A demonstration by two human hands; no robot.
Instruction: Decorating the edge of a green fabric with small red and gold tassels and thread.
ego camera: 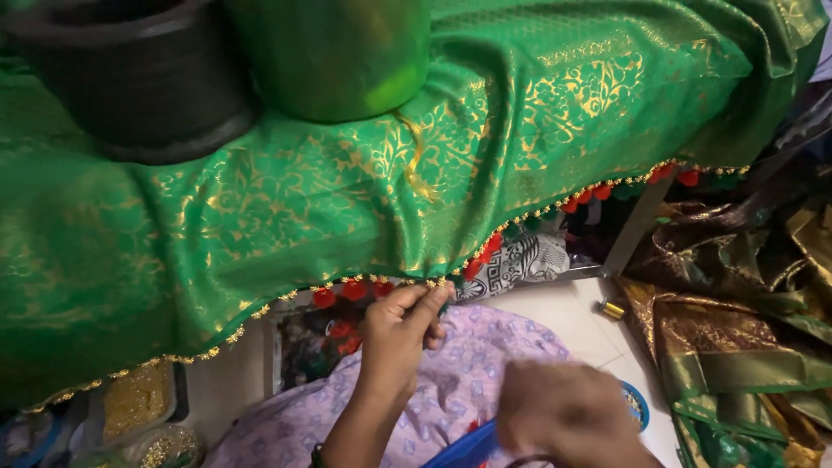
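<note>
Left hand: your left hand (400,334) pinches the beaded hem (433,282) of the green cloth (286,208).
Right hand: your right hand (568,414) is blurred at 5 o'clock; grip cannot be told.
Cloth: spans 9 to 2 o'clock.

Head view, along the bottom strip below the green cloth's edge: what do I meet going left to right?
Tray of gold beads → left hand pinching the beaded hem of the green cloth → right hand, blurred, above a blue bowl → small gold spool → heap of brown and green fabrics.
</note>
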